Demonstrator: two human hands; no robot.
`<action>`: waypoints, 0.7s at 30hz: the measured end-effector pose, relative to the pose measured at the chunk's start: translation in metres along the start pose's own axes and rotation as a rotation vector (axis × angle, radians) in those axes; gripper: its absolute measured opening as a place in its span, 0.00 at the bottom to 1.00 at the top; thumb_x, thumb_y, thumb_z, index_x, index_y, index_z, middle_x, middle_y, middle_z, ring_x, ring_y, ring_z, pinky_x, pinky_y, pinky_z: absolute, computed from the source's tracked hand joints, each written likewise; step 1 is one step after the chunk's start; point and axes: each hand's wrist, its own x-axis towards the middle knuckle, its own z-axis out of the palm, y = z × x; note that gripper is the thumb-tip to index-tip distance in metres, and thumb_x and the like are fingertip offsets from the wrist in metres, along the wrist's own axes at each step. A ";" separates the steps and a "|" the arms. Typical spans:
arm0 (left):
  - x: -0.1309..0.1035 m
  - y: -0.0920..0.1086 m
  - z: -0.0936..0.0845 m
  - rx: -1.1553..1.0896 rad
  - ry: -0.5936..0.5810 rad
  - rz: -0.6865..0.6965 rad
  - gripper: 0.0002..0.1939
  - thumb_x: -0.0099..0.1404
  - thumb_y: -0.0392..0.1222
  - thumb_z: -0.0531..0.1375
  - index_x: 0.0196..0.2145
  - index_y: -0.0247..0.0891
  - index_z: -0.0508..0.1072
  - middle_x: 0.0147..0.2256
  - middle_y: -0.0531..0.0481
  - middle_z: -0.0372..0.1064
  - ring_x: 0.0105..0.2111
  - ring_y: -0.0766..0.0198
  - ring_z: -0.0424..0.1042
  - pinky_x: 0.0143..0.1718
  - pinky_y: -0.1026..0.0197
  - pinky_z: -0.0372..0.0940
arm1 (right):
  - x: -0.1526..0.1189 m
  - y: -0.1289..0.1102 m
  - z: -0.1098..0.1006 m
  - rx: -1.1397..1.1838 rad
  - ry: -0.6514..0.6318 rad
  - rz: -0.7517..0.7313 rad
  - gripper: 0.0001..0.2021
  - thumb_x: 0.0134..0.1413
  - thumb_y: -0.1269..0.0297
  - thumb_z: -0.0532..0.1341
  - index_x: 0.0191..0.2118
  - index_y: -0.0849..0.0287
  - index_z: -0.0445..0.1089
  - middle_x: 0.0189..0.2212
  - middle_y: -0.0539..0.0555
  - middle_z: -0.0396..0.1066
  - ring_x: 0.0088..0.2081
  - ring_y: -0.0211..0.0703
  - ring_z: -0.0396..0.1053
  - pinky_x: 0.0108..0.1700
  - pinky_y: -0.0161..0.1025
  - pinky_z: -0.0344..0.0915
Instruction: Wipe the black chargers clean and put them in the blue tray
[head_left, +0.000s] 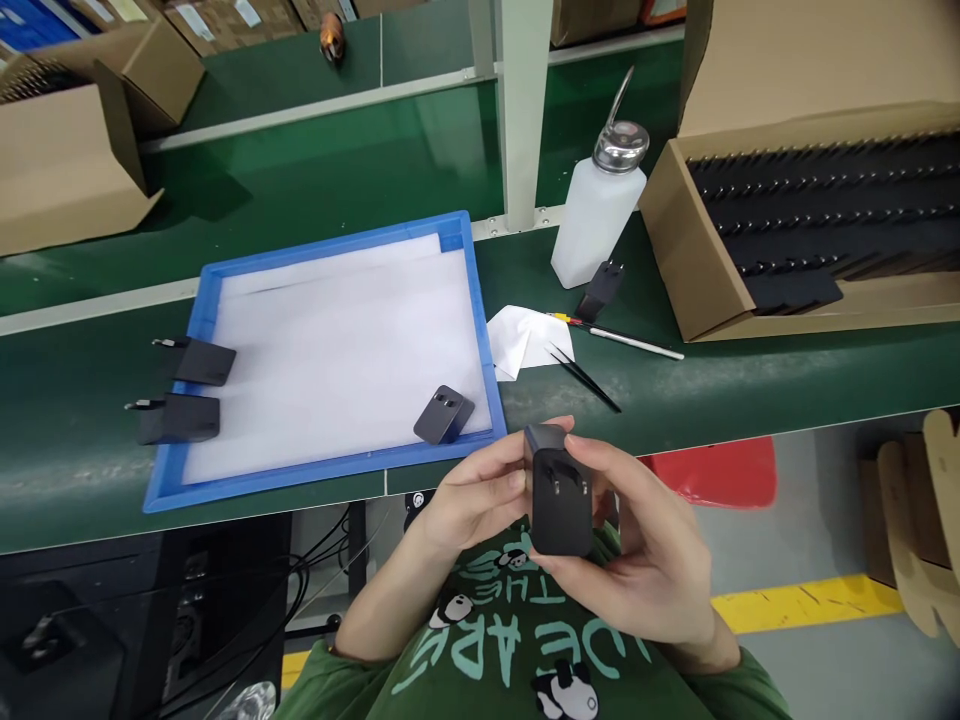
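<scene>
Low in the middle of the frame, a black adapter (561, 508) is held between the two hands, in front of the near edge of the green counter (735, 378) rather than resting on it. Its broad pronged face is turned up toward the viewer, and the longer side of that face runs almost straight up and down the frame. The right hand (651, 535) takes the larger share of the grip: its fingers and thumb bracket the adapter from the upper right corner to the bottom edge. The left hand (480, 495), half curled, holds from the other side, its fingertips gathered at the adapter's upper left edge and one finger reaching behind the top. From this pair, the blue tray (482, 325) lies to the upper left, on the left hand's side; inside its lower right corner sits a second adapter (444, 415), nearer to the left hand than to the right. Just above the hands, black tweezers (589, 382) lie slantwise, their tips over a white cloth (517, 335). The cardboard box (701, 240) with its rows of black pieces stands at upper right, on the right hand's side.
</scene>
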 end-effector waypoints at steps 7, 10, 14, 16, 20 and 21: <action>0.000 -0.002 0.001 -0.028 0.006 -0.007 0.19 0.69 0.42 0.67 0.57 0.44 0.80 0.46 0.46 0.81 0.42 0.61 0.79 0.46 0.67 0.73 | 0.000 -0.001 0.001 0.015 0.003 0.018 0.35 0.58 0.70 0.70 0.69 0.53 0.61 0.35 0.52 0.71 0.29 0.40 0.65 0.27 0.36 0.71; 0.000 -0.002 0.000 -0.037 0.007 -0.002 0.21 0.69 0.41 0.67 0.59 0.42 0.78 0.38 0.47 0.81 0.37 0.63 0.78 0.43 0.66 0.73 | 0.000 -0.001 0.002 0.031 -0.001 0.032 0.36 0.58 0.69 0.70 0.70 0.52 0.61 0.35 0.52 0.70 0.29 0.40 0.65 0.28 0.36 0.72; -0.002 -0.002 -0.003 0.014 0.053 0.001 0.18 0.67 0.44 0.69 0.54 0.40 0.81 0.40 0.45 0.79 0.38 0.60 0.78 0.42 0.64 0.73 | 0.000 0.000 0.005 0.104 -0.002 0.056 0.40 0.59 0.69 0.70 0.73 0.50 0.55 0.33 0.49 0.67 0.29 0.40 0.66 0.25 0.33 0.70; -0.003 -0.002 -0.004 0.037 0.060 -0.001 0.21 0.67 0.46 0.69 0.55 0.39 0.80 0.42 0.43 0.79 0.40 0.58 0.78 0.42 0.63 0.73 | -0.001 0.000 0.005 0.117 0.002 0.063 0.41 0.59 0.69 0.70 0.73 0.50 0.53 0.32 0.49 0.66 0.29 0.40 0.66 0.25 0.34 0.70; -0.003 0.000 -0.006 0.036 0.053 -0.011 0.24 0.67 0.45 0.68 0.60 0.40 0.77 0.45 0.43 0.79 0.41 0.58 0.78 0.42 0.64 0.73 | -0.003 0.000 0.006 0.087 -0.002 0.066 0.39 0.58 0.69 0.70 0.72 0.51 0.57 0.34 0.50 0.68 0.29 0.40 0.66 0.26 0.34 0.69; -0.002 0.000 -0.006 0.030 0.050 -0.005 0.24 0.67 0.45 0.68 0.60 0.41 0.77 0.44 0.44 0.79 0.40 0.59 0.78 0.42 0.64 0.72 | -0.003 0.000 0.005 0.080 -0.006 0.071 0.38 0.58 0.70 0.70 0.71 0.51 0.58 0.35 0.50 0.69 0.30 0.39 0.66 0.26 0.34 0.69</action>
